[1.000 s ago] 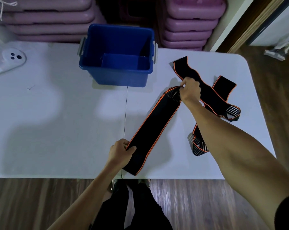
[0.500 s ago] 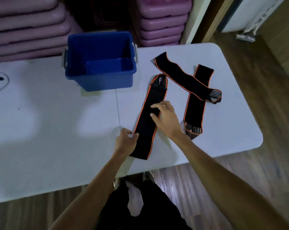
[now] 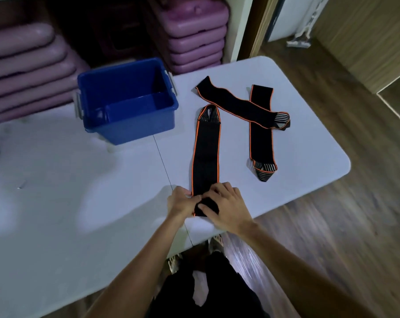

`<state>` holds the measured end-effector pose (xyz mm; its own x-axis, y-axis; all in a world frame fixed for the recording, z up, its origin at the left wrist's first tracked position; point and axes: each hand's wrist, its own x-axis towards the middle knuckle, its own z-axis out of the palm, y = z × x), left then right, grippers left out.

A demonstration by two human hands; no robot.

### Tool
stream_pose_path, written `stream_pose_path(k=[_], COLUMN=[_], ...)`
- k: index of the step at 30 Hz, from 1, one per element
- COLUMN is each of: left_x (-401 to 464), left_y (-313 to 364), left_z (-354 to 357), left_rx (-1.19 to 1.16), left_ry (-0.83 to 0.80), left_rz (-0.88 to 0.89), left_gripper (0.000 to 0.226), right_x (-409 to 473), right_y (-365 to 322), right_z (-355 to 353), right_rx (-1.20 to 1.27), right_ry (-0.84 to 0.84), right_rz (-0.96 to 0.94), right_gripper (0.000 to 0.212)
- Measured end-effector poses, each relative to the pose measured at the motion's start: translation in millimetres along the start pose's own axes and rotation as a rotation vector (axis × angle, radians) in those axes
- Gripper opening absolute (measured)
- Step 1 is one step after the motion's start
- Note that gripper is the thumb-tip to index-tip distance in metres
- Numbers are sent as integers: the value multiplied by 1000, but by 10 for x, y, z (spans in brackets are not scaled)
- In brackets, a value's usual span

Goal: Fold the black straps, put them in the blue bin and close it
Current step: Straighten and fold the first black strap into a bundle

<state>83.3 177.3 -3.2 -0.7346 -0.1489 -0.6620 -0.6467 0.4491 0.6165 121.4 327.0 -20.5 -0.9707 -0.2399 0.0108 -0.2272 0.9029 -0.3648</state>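
Head view: my left hand [image 3: 179, 204] and my right hand [image 3: 226, 208] meet at the near end of a strap [image 3: 206, 152], which lies flat on the tabletop [image 3: 79, 203] and runs straight away from my fingers. My left hand pinches the strap's left edge between thumb and fingers. My right hand lies over the right side of that same end, fingers curled and pressing on the fabric, thumb tucked across the black cloth between my two hands. The near end looks bunched or turned over under my fingers; I cannot tell how far it is folded. The strap's far end shows a striped patch, well beyond my hands.

Beyond and to the right of my right hand lie two more straps, crossed: strap two [image 3: 235, 105] rests slantwise on top of strap three [image 3: 261, 131], and both are clear of the one I hold.

The bin [image 3: 130, 125] stands open beyond and to the left of my left hand, apart from every strap, and I see nothing inside it.

Past the bin, off the tabletop, purple stacks [image 3: 194, 42] rise. Below my arms I see my feet on the wooden floor [image 3: 332, 226]
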Motion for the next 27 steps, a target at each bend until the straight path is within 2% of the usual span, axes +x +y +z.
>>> stream_pose_path(k=[5,9,12,14,16,17,19,21,23,27], left_x=[71,15,-26,10,22,28,1,-18,-15,40], left_y=[67,170,166,69,-15,-48,-69,-89,-121,-155], left_z=[-92,-147,-202,-228,-264,-279,-321,-364,-399,-350], left_rx=[-215,-272,-168,25,205,221,202,169,89,235], left_ry=[-153,-245,-185,-114,-24,0,-63,-212,-279,-139], left_rz=[-141,-151,-46,90,286,409,597,541,417,518], left_gripper=[22,8,3,8,15,17,16,19,40,46], right_x=[-85,-47,55,116,160,184,231,294,357,405], right_y=[78,139,159,170,191,191,180,159,157,139], right_z=[-28,-32,-109,-190,-225,-242,-262,-286,-308,-346], right_rx=[-46,-23,93,150,164,172,190,196,205,242], right_ry=[24,2,-121,-217,-303,-357,-445,-476,-484,-488], right_rz=[-118,-184,-172,-136,-107,-86,-50,-17,14,62], right_gripper=[60,39,40,41,38,37,38,39,36,39])
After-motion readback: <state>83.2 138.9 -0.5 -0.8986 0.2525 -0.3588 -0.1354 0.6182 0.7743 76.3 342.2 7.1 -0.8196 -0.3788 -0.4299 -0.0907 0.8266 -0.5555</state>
